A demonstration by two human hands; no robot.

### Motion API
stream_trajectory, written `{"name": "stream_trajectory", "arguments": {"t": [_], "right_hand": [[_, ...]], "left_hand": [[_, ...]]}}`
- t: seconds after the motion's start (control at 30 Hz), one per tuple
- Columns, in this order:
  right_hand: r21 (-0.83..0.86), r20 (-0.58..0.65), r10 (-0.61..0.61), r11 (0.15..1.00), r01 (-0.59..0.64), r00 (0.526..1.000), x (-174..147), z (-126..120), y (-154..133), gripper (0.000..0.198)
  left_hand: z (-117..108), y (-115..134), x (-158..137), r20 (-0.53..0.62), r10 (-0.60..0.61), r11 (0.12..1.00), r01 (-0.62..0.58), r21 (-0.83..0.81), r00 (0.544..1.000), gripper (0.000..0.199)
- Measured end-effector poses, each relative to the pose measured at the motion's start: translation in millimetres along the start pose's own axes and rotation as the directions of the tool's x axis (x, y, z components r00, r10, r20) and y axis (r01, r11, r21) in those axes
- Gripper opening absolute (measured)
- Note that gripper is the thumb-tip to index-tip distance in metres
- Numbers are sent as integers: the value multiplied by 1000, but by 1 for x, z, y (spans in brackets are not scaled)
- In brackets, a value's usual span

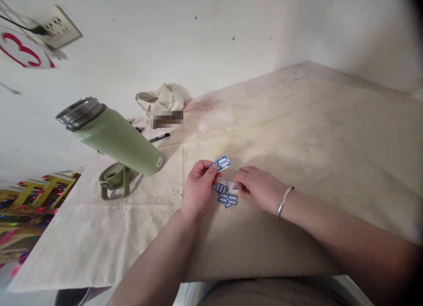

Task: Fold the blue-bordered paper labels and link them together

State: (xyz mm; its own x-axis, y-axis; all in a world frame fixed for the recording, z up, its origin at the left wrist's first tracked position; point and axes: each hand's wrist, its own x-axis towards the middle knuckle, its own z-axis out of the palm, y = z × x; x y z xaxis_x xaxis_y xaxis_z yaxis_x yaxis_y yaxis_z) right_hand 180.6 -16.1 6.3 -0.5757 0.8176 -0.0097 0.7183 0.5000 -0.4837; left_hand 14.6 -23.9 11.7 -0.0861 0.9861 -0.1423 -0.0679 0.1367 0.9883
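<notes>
My left hand (200, 182) pinches a small white sheet of blue-bordered labels (223, 162) between thumb and fingers, raised a little above the table. Close beside it on the right, my right hand (253, 182), with a silver bangle at the wrist, is closed on a folded white piece of paper (233, 186). Several more blue-bordered labels (228, 199) lie in a loose, overlapping pile below and between both hands. Part of that pile is hidden by my left hand's fingers and the white paper.
A green tumbler (119, 138) stands uncapped at the left, its green lid (115, 178) beside it. Behind are a black pen (160, 137) and a cream bag with pearls (160, 98). A cloth (82, 235) covers the table, which meets the wall at the back.
</notes>
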Motion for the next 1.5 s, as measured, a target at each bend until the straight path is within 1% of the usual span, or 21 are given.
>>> {"name": "stream_trajectory", "arguments": {"t": [0.1, 0.27, 0.43, 0.53, 0.63, 0.7, 0.8, 0.83, 1.0, 1.1, 1.33, 1.5], "right_hand": [[26, 4, -6, 1000, 6, 1000, -2, -1, -2, 14], [67, -30, 38, 997, -36, 999, -6, -6, -8, 14], [111, -60, 20, 994, -13, 998, -8, -9, -11, 16], [193, -84, 22, 981, -6, 996, -8, -11, -13, 15], [294, -114, 15, 955, 19, 993, -10, -14, -15, 18], [325, -145, -10, 944, 57, 989, -12, -16, -17, 17], [373, -184, -38, 922, 106, 982, -13, -19, -19, 6], [385, -190, -45, 915, 117, 981, -13, -19, -20, 5], [337, -182, -90, 930, 148, 979, -12, -17, -18, 11], [310, -192, -98, 938, 155, 976, -12, -15, -17, 13], [301, -257, -109, 935, 187, 960, -11, -16, -18, 14], [284, -258, -79, 946, 154, 963, -10, -15, -15, 14]], "left_hand": [[0, 1, 0, -1, -1, 1000, 1, -7, 1000, 21], [0, 2, 0, -18, 5, 1000, -5, -23, 1000, 21], [0, 2, 0, -16, 3, 1000, -4, -22, 1000, 21], [0, 2, -1, -12, -2, 1000, 1, -19, 1000, 21], [0, 2, 0, -10, -22, 1000, 22, -12, 1000, 22], [0, 1, 1, 12, -47, 999, 48, -12, 999, 23], [1, -2, 1, 86, -84, 996, 84, -1, 993, 22], [1, -2, 0, 110, -89, 996, 88, 16, 990, 21], [5, 0, -4, 167, -67, 994, 51, 94, 984, 17], [6, 3, -5, 172, -63, 994, 47, 95, 983, 17], [6, 3, -5, 194, -61, 994, 43, 100, 979, 18], [4, 2, -6, 228, -57, 995, 36, 96, 972, 19]]}}
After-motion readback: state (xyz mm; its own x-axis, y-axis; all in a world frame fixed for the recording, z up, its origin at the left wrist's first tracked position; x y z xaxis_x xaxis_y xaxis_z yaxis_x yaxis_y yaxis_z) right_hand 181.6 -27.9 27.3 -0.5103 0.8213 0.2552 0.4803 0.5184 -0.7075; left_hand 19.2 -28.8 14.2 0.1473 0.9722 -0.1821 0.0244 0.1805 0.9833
